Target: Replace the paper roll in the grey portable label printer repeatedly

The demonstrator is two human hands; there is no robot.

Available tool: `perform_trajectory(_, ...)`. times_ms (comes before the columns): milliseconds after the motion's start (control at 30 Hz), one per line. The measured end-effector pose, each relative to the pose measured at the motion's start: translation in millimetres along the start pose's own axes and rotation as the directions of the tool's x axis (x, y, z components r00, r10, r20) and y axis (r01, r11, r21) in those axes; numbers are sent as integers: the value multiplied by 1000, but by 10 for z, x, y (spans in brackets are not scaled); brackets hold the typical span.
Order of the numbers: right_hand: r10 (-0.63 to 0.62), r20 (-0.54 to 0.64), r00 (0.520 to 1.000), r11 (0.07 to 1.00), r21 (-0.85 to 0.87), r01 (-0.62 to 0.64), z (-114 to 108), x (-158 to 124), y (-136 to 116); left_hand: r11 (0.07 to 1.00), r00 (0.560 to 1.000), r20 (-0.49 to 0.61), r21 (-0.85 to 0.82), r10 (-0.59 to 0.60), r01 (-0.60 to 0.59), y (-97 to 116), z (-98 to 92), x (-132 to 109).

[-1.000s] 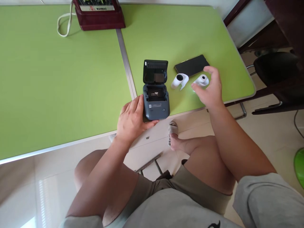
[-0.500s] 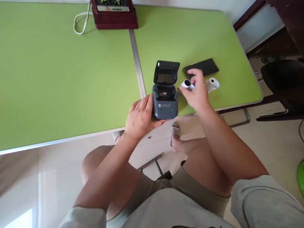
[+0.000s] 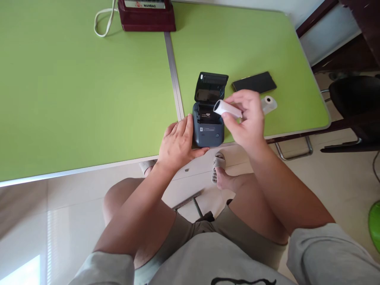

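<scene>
A dark grey label printer [image 3: 208, 134] stands at the table's front edge with its black lid [image 3: 211, 87] tipped up and its inner bay showing. Against its left side lies my left hand [image 3: 178, 144], fingers stretched out flat and thumb along the printer's front bottom edge. My right hand [image 3: 249, 120] pinches a white paper roll [image 3: 230, 111] between thumb and fingers. The roll is tilted, its hollow end over the right part of the bay. Whether it touches the printer I cannot tell. A second white roll [image 3: 269, 103] stands on the table, partly behind my right hand.
A black phone [image 3: 254, 82] lies behind the rolls on the green table [image 3: 89, 99]. At the back stands a dark red box-like device [image 3: 148, 18] with a white cord [image 3: 102, 29]. A metal seam [image 3: 173, 71] crosses the tabletop. A black chair [image 3: 354, 95] is at the right.
My right hand has lifted the paper roll from beside the printer and moved it left, over the bay, tilting it. My left hand stays against the printer. The view has shifted slightly.
</scene>
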State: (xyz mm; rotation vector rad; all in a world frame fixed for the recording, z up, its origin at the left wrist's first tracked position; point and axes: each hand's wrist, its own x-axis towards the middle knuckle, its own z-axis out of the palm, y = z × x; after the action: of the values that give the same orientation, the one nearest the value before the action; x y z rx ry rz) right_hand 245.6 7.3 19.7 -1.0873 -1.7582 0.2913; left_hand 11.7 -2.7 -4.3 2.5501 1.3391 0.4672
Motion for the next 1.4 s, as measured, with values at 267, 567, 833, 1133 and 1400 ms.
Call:
perform_trajectory(267, -31, 107, 994, 993, -113, 43, 241, 164, 6, 999, 999, -12, 27, 41, -41, -3, -6, -15)
perform_trajectory(567, 60, 90, 994, 997, 40, -64, 221, 188, 91, 1000, 1000, 12, 5, 23, -23, 3, -28, -13)
perform_trajectory(833, 155, 168, 973, 988, -6, -156, 195, 217, 101, 1000, 1000, 30, -9, 6, -6, 14, -26, 2)
perform_trajectory(1133, 45, 192, 980, 999, -3, -45, 53, 114, -106, 1000, 1000, -8, -30, 9, -9, 13, -36, -15)
perform_trajectory(1400, 154, 46, 987, 988, 13, -155, 8, -10, 139, 998, 999, 20, -46, 36, -35, 21, -87, -23)
